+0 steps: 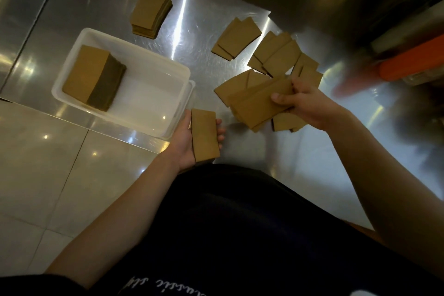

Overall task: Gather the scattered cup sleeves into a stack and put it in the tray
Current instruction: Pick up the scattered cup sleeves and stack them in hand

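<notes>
Brown cardboard cup sleeves lie scattered (276, 51) on the steel counter, right of centre. My left hand (185, 142) holds a small neat stack of sleeves (204, 134) near the counter's front edge, beside the tray's near corner. My right hand (304, 103) grips several loose, fanned sleeves (258, 101) just above the scattered pile. The white plastic tray (153, 55) sits at the left with a tall stack of sleeves (95, 77) in its left end. Another stack (151, 12) rests on the counter behind the tray.
The steel counter (192, 7) ends near my body; pale floor tiles (48, 163) show at the left. A blurred orange object (413, 60) and dark shapes stand at the far right. A steel wall rises at the back.
</notes>
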`<state>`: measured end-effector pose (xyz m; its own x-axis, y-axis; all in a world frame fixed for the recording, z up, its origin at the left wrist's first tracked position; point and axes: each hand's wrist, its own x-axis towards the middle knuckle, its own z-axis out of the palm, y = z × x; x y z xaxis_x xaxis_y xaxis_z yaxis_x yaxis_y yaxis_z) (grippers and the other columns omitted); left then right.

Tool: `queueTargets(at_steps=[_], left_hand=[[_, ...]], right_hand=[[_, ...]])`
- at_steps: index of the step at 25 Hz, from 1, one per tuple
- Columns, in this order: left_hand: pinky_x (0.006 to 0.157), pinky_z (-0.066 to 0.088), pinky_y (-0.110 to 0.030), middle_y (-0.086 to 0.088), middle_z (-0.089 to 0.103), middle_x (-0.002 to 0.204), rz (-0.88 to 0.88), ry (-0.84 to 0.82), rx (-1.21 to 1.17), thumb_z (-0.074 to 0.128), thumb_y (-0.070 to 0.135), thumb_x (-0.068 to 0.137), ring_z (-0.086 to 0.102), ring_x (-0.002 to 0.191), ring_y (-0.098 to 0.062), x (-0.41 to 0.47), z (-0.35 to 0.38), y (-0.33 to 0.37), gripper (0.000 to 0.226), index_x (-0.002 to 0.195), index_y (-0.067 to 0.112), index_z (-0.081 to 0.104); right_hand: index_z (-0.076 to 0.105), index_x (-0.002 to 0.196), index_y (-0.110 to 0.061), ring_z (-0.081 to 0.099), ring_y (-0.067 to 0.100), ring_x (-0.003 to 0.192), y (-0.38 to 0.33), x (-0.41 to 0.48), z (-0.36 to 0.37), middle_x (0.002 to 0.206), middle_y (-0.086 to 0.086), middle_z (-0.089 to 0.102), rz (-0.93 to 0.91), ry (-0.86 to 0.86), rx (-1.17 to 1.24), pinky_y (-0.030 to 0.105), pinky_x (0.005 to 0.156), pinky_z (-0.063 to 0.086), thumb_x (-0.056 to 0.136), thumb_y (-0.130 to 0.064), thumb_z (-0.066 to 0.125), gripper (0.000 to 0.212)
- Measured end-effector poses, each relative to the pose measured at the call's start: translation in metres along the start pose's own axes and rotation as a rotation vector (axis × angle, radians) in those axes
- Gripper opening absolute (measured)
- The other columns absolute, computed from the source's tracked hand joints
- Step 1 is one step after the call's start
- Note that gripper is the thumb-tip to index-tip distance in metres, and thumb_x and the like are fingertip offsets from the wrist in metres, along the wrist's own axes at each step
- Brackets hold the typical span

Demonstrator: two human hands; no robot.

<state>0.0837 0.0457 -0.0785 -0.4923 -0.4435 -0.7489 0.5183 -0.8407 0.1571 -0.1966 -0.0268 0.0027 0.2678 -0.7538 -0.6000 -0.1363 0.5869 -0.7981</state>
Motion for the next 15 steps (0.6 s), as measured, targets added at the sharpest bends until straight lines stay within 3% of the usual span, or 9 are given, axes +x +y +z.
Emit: queueTargets(at_steps=[3, 6, 8, 10, 15], left_hand=[[0.084, 0.052, -0.042, -0.018, 0.07, 0.106, -0.013, -0.01, 0.022, 0.031, 0.074, 0.091, 0.066, 0.088, -0.029, 0.002, 0.007, 0.003, 0.08, 0.117, 0.008, 0.068], [0.088, 0.056, -0.051, -0.018, 0.069, 0.123, -0.046, -0.014, 0.113, 0.035, 0.074, 0.09, 0.069, 0.103, -0.035, 0.005, 0.014, 0.008, 0.075, 0.13, 0.016, 0.063], [0.084, 0.058, -0.054, -0.019, 0.068, 0.125, -0.082, -0.05, 0.155, 0.037, 0.074, 0.09, 0.069, 0.106, -0.036, 0.007, 0.019, 0.011, 0.076, 0.134, 0.018, 0.059], [0.091, 0.055, -0.056, -0.02, 0.067, 0.126, -0.136, -0.085, 0.192, 0.039, 0.076, 0.087, 0.069, 0.107, -0.037, 0.008, 0.024, 0.013, 0.078, 0.134, 0.018, 0.06], [0.106, 0.039, -0.052, -0.024, 0.053, 0.141, -0.258, -0.256, 0.258, 0.04, 0.082, 0.081, 0.052, 0.127, -0.039, 0.007, 0.03, 0.013, 0.089, 0.14, 0.017, 0.055]], right_hand=[[0.06, 0.112, -0.028, 0.066, 0.01, 0.103, -0.011, -0.011, 0.014, 0.109, -0.013, 0.07, -0.044, -0.133, -0.178, 0.02, 0.076, 0.054, 0.078, -0.031, 0.072, 0.036], [0.06, 0.109, -0.028, 0.065, 0.014, 0.095, -0.018, -0.01, 0.035, 0.104, -0.01, 0.066, -0.077, -0.134, -0.506, 0.028, 0.078, 0.056, 0.082, -0.034, 0.072, 0.03], [0.057, 0.107, -0.027, 0.061, 0.01, 0.088, -0.02, -0.007, 0.05, 0.1, -0.012, 0.061, -0.115, -0.124, -0.667, 0.023, 0.072, 0.051, 0.085, -0.034, 0.07, 0.026], [0.053, 0.108, -0.027, 0.057, 0.007, 0.084, -0.021, -0.006, 0.063, 0.097, -0.015, 0.056, -0.153, -0.103, -0.739, 0.017, 0.066, 0.044, 0.087, -0.031, 0.068, 0.027], [0.045, 0.131, -0.023, 0.049, 0.015, 0.103, -0.016, -0.006, 0.086, 0.124, 0.003, 0.055, -0.225, 0.032, -0.933, 0.027, 0.08, 0.043, 0.089, -0.029, 0.066, 0.047]])
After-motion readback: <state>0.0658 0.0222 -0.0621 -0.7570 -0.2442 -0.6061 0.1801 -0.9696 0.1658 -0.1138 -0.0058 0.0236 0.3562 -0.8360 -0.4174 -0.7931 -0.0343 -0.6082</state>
